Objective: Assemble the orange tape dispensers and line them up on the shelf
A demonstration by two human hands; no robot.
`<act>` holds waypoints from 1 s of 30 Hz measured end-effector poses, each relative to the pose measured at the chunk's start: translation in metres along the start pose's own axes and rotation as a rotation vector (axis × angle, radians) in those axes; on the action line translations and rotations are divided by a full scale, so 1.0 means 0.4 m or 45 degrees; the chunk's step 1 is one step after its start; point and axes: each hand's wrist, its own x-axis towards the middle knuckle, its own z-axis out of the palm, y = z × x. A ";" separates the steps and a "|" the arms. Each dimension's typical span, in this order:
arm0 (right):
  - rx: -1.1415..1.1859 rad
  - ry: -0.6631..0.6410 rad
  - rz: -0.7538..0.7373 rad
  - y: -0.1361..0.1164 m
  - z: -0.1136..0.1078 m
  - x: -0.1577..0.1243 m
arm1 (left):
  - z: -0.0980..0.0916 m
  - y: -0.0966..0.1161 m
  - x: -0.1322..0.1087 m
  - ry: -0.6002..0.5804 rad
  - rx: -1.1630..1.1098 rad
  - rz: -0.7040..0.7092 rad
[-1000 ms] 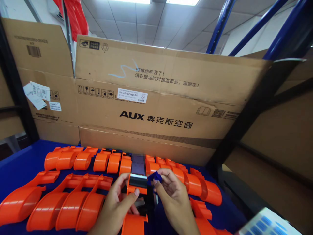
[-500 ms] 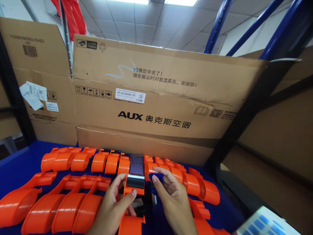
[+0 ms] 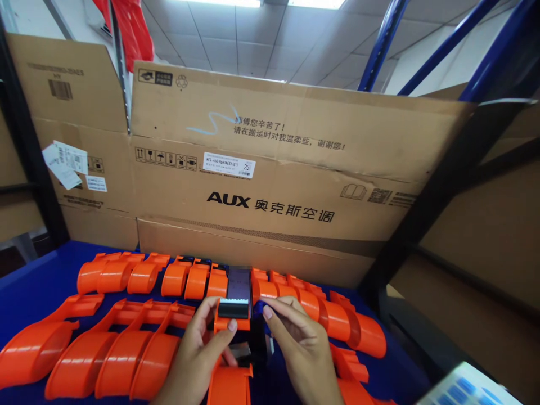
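My left hand (image 3: 211,337) grips an orange tape dispenser (image 3: 233,324), its thumb on the front below a silver serrated blade and a black strip. My right hand (image 3: 301,337) pinches a small dark-blue plastic piece (image 3: 259,307) between thumb and fingertips, just right of the dispenser's blade end. Whether the piece touches the dispenser, I cannot tell. Below the left hand is another orange curved part (image 3: 230,387), partly hidden. Behind the blade stands a dark screen-like panel (image 3: 239,283).
Orange dispenser bodies (image 3: 172,279) lie in rows on the blue surface (image 3: 25,264), left and right. A cardboard sheet (image 3: 270,185) stands behind them. Dark metal posts (image 3: 405,242) rise at the sides. At lower right is a white-and-blue printed box (image 3: 468,388).
My right hand has brought the blue piece slightly left, closer to the dispenser, and the piece has turned. My left hand keeps its hold. The view has shifted slightly.
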 end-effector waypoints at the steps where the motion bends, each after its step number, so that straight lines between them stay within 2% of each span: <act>1: 0.034 0.018 0.006 -0.002 0.002 -0.001 | -0.001 0.000 0.000 -0.006 0.002 -0.005; 4: 0.099 0.034 0.042 -0.007 0.011 -0.010 | -0.002 0.001 0.000 -0.017 0.006 -0.004; 8: -0.027 -0.026 0.018 0.000 0.023 -0.029 | -0.001 0.003 0.000 0.022 -0.024 0.003; 16: -0.498 -0.212 -0.253 -0.002 0.013 -0.029 | 0.001 0.003 -0.002 0.049 -0.053 -0.009; 21: -0.678 -0.336 -0.351 0.012 0.005 -0.033 | -0.002 0.001 0.002 -0.017 -0.039 0.004; 30: -0.705 -0.514 -0.365 0.005 -0.009 -0.024 | -0.002 -0.009 0.001 0.018 -0.069 0.016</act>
